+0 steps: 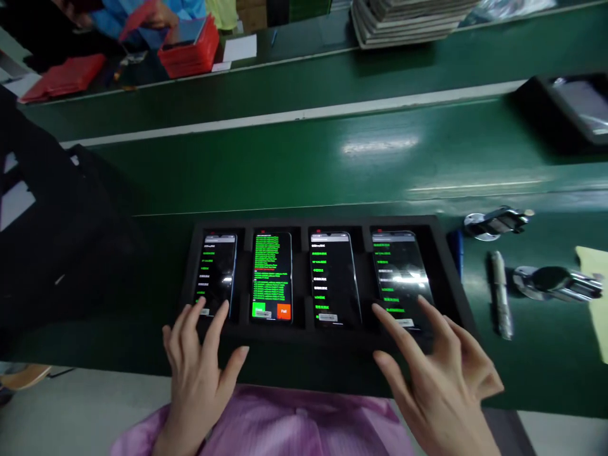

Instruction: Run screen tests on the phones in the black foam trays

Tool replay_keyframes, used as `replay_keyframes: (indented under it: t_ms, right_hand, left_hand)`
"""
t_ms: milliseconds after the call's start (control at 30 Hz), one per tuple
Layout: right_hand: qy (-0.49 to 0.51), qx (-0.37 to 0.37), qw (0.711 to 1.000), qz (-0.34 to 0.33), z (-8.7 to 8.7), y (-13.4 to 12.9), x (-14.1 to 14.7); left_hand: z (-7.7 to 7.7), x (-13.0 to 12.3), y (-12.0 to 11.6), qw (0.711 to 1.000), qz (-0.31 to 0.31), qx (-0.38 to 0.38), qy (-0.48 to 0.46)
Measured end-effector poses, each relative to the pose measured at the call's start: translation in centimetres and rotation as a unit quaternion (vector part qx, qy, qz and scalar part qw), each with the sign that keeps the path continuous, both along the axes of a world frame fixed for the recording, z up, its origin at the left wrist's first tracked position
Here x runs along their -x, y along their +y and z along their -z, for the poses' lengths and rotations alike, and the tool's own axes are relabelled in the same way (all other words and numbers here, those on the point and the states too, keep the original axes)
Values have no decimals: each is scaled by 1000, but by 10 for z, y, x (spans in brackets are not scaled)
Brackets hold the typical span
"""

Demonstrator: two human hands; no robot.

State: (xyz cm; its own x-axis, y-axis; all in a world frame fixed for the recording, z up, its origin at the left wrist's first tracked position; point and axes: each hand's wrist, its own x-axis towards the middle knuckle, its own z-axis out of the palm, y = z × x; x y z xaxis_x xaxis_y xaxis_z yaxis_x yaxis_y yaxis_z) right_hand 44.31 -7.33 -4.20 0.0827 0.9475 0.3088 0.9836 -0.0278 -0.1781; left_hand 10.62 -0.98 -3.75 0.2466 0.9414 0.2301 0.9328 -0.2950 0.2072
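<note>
A black foam tray [298, 272] holds several phones side by side, all with lit screens. My left hand [202, 361] is spread over the lower end of the leftmost phone [219, 269], its fingertips at the screen's bottom. The second phone [272, 272] shows green text lines with a green and a red button. Beside it lies the third phone [335, 275], with a list of green and white text. My right hand [434, 361] has its fingers apart over the lower edge of the rightmost phone [401, 272]. Neither hand holds anything.
Right of the tray are a marker [501, 294], two metal clamp-like fittings [501, 221] [558, 282] and a yellow paper [593, 297]. A black box [565, 120] is farther back. Across the bench stand stacked trays [408, 22], a red stack [190, 54] and a person's hand [159, 14].
</note>
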Motion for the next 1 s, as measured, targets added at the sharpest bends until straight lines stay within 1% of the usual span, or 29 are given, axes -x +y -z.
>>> replay_keyframes:
  t_ms: [67,133,233,300,367,400,433,467,500,567,633,700,767,867,1000]
  right_hand:
    - [-29,24,999,25,4,0,8]
    - [-49,39,998,27,7,14,16]
    - [-50,51,996,48,13,57,19]
    - [-37,56,996,64,13,87,14]
    - [-27,54,996,60,9,104,3]
    - [-26,53,997,51,4,106,-5]
    - [-20,45,998,37,-1,103,-14]
    - [-7,26,999,18,-7,96,-23]
    - [13,-4,1000,-1,-13,86,-34]
    - [55,-75,995,-38,-21,64,-53]
    - [70,-113,989,-64,-21,46,-67]
    - [56,-102,991,-73,-13,38,-75]
    - [41,-85,993,-67,-1,38,-79]
    - [30,-73,996,-45,11,44,-80]
    - [20,-50,998,-30,12,44,-79]
  left_hand:
    - [-1,-7,1,998,-18,51,30]
    - [1,-23,13,994,-17,96,59]
    - [4,-51,54,989,-50,121,62]
    - [2,-65,83,986,-80,135,54]
    - [-4,-67,103,983,-91,152,45]
    - [-8,-64,107,983,-90,155,37]
    - [-12,-56,107,985,-86,146,25]
    - [-16,-46,104,989,-81,121,7]
    - [-20,-33,98,993,-77,86,-15]
    - [-22,-2,86,995,-74,-12,-66]
    - [-19,26,77,990,-93,-51,-93]
    - [-11,44,73,987,-119,-48,-97]
    - [-2,51,73,986,-134,-35,-97]
    - [9,50,71,986,-118,-46,-104]
    - [15,47,66,984,-90,-98,-116]
